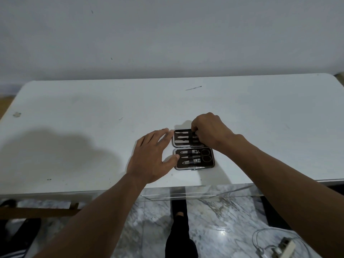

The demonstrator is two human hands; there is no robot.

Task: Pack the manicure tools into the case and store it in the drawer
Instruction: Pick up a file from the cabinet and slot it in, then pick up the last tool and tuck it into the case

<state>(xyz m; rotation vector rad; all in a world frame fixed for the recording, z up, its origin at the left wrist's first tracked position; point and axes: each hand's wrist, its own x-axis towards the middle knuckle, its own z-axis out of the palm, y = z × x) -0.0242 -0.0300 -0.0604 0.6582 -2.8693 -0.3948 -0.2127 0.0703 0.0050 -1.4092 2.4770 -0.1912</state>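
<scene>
A small dark manicure case [193,165] lies open flat on the white table [93,118]. Its near half holds two nail clippers, scissors and a thin tool under straps. Its far half holds several slim metal tools. My left hand [150,157] rests flat on the table against the case's left edge, fingers spread. My right hand [208,131] is over the far half's right end, fingertips pinched on a tool there; the tool is mostly hidden. One thin metal tool [193,88] lies loose near the table's back edge.
A clear drawer front [178,195] juts out under the table's front edge, below the case. The wall rises right behind the table. On the marble floor lie a cable and power strip [279,246] at right and a wooden bar [37,211] at left.
</scene>
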